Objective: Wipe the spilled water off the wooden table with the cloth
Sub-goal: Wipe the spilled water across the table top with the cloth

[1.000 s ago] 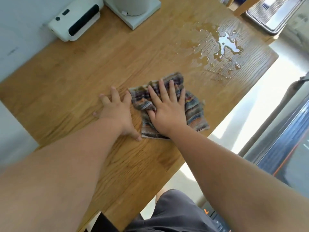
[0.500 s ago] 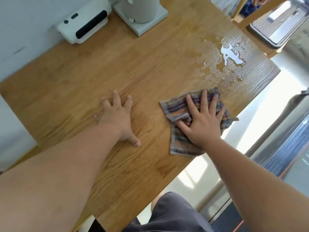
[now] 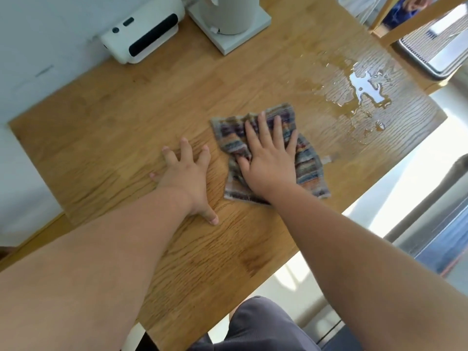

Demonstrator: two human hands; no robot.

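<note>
1. A wooden bench with visible oak grain is seen from above; a white wall borders its far-left side.
2. A white device and a pale grey base carrying a white vessel are set at the back edge.
3. Spilled water is pooled near the far-right corner, well lit and glossy.
4. The striped cloth is pressed flat under the right hand; grip wide, fingers spread, nothing clasped.
5. The left hand is laid flat on bare wood, grip wide.
6. Against 0.5 s ago: cloth and right hand are drawn back towards the left hand, further from the puddle.
</note>
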